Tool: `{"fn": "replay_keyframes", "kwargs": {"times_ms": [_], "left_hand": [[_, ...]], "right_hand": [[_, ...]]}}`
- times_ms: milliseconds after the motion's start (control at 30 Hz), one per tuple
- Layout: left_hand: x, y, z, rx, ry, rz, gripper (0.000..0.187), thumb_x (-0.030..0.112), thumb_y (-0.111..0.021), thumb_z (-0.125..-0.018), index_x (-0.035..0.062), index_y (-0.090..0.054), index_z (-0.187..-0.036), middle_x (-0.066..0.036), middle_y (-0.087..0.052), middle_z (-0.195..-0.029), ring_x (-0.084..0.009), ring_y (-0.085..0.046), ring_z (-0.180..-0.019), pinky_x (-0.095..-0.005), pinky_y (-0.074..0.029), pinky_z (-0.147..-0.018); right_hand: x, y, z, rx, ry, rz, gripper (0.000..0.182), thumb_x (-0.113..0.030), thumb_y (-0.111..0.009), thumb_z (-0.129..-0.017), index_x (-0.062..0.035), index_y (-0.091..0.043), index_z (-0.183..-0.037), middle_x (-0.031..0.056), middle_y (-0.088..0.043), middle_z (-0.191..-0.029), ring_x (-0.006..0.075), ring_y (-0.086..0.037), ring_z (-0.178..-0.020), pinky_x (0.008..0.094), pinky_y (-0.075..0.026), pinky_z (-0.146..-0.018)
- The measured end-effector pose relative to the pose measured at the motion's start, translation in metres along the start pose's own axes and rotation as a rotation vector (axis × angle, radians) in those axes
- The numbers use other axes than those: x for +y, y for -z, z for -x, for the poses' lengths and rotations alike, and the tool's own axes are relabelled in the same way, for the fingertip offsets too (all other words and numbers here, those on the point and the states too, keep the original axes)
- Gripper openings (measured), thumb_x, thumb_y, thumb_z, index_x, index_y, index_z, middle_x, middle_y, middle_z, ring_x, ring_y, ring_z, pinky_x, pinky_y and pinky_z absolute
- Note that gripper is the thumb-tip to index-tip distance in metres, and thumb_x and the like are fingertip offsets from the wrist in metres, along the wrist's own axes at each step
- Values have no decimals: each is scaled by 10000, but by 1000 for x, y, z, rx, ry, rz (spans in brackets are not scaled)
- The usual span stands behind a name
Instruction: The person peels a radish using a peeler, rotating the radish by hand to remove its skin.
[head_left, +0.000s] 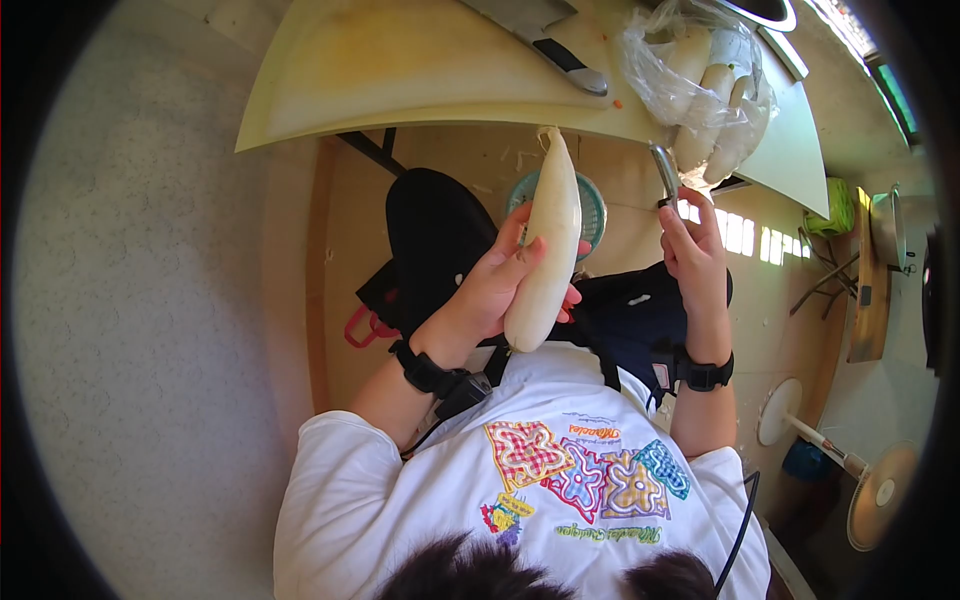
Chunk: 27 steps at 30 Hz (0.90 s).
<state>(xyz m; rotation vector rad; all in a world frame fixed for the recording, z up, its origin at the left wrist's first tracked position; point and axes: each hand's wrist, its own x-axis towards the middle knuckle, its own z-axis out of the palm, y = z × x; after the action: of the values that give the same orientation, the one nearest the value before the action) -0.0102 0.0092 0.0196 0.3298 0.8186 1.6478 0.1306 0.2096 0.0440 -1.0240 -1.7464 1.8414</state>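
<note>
My left hand [497, 272] is wrapped round a long white daikon radish [547, 245], its narrow root end pointing up toward the table. My right hand [697, 245] grips a peeler [664, 172] by its lower part, with the metal end standing up from the fingers. The peeler is apart from the radish, off to its right. Below the radish, on the floor between my knees, stands a light blue-green basket [592, 215], partly hidden by the radish and my left hand.
On the pale table [400, 85] ahead lie a large knife [566, 62] and a clear plastic bag [650, 55] holding more white radishes [715, 90]. A white fan [885, 490] stands at the lower right. A wooden board [866, 290] leans at the right.
</note>
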Motion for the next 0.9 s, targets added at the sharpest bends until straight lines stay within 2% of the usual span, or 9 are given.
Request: {"fn": "replay_keyframes", "kwargs": {"times_ms": [100, 233, 267, 300, 367, 400, 533, 733, 900], "left_hand": [[-4, -3, 0, 40, 5, 39, 636, 442, -472, -997, 215, -140, -1489, -219, -526, -1255, -266, -665, -833, -413, -607, -645], [-5, -1, -3, 87, 28, 43, 577, 515, -366, -1008, 140, -263, -1434, -184, -552, -1199, -238, -656, -789, -386, -597, -606], [-6, 2, -3, 58, 50, 89, 582, 539, -328, -1010, 112, -312, -1404, -177, -557, -1186, -230, -654, -775, -377, -592, -592], [-8, 4, -4, 58, 51, 89, 582, 539, -328, -1010, 112, -312, -1404, -177, -557, -1186, -230, -654, -775, -377, -592, -592], [-12, 6, -3, 68, 76, 150, 552, 528, -361, -1008, 233, -242, -1460, -152, -579, -1126, -235, -657, -734, -368, -583, -571], [-11, 6, -3, 66, 78, 150, 552, 528, -361, -1008, 233, -242, -1460, -152, -579, -1126, -235, -657, -734, -368, -583, -571], [-10, 2, -2, 41, 99, 212, 542, 555, -344, -1002, 217, -287, -1423, -149, -584, -1118, -235, -662, -733, -370, -580, -554], [-9, -1, -1, 24, 68, 179, 544, 564, -335, -1000, 219, -298, -1420, -142, -596, -1091, -237, -670, -710, -365, -572, -518], [-8, -3, 2, 35, 78, 128, 539, 529, -342, -1010, 231, -261, -1452, -135, -604, -1061, -237, -668, -682, -354, -564, -503]], "right_hand": [[7, 0, 6, -109, -28, -30, 253, -192, -592, -978, -42, -505, -1163, -47, -464, -634, 9, -363, -521, 199, -226, -448], [9, -2, 23, -298, 86, -13, 200, -212, -540, -1004, -16, -550, -1040, -41, -460, -633, 41, -399, -547, 207, -301, -482], [8, -3, 28, -300, 97, 18, 172, -173, -586, -973, -1, -592, -974, -14, -511, -640, 59, -444, -563, 223, -361, -507], [6, -6, 32, -300, 96, 18, 172, -173, -586, -973, -1, -592, -974, -14, -511, -640, 59, -444, -563, 223, -361, -507], [-4, -11, 39, -435, 374, 353, 125, -120, -643, -923, -2, -627, -962, 19, -561, -662, 74, -476, -566, 232, -393, -518], [-9, -10, 41, -494, 314, 422, 125, -102, -687, -882, -10, -652, -959, 54, -628, -710, 106, -553, -579, 250, -440, -544], [-8, -18, 43, -527, 314, 437, 176, -161, -717, -867, -20, -663, -959, 101, -691, -795, 179, -666, -657, 285, -492, -587], [0, -21, 45, -494, 427, 524, 184, -182, -746, -824, -45, -690, -933, 91, -652, -735, 242, -630, -619, 304, -475, -550], [4, -23, 47, -444, 570, 591, 196, -203, -760, -800, -66, -702, -928, 83, -615, -688, 237, -599, -583, 325, -456, -516]]}}
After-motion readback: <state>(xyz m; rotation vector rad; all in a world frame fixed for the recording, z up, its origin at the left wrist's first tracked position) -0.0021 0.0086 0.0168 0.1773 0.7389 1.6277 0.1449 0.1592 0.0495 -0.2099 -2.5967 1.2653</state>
